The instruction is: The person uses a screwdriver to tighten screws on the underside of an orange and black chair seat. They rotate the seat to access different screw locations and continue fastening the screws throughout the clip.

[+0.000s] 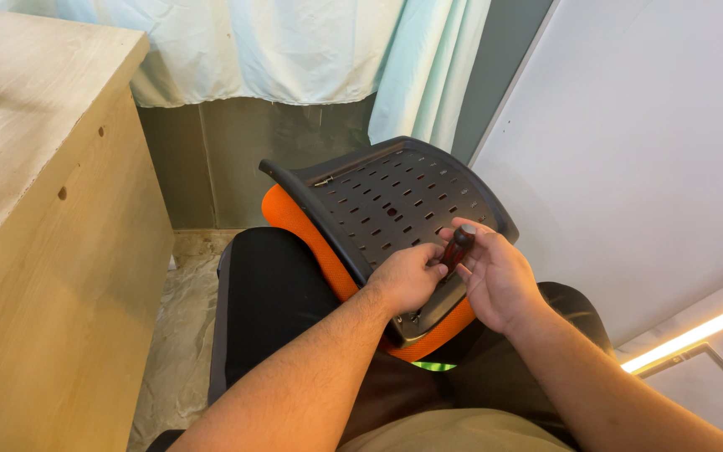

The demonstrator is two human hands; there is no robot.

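Observation:
A black perforated plastic chair panel (387, 201) with orange fabric (294, 222) under its rim rests tilted on my lap. A screwdriver (457, 249) with a dark red and black handle stands against the panel's near edge. My right hand (499, 276) grips the handle near its top. My left hand (407, 276) is curled beside the lower part of the tool, fingers touching it and the panel. The screwdriver's tip is hidden behind my hands.
A light wooden cabinet (52, 226) stands close on the left. A black seat cushion (269, 285) lies under the panel. Pale curtains (294, 50) hang behind, a white wall panel (646, 151) is on the right, and plastic sheeting (182, 335) covers the floor.

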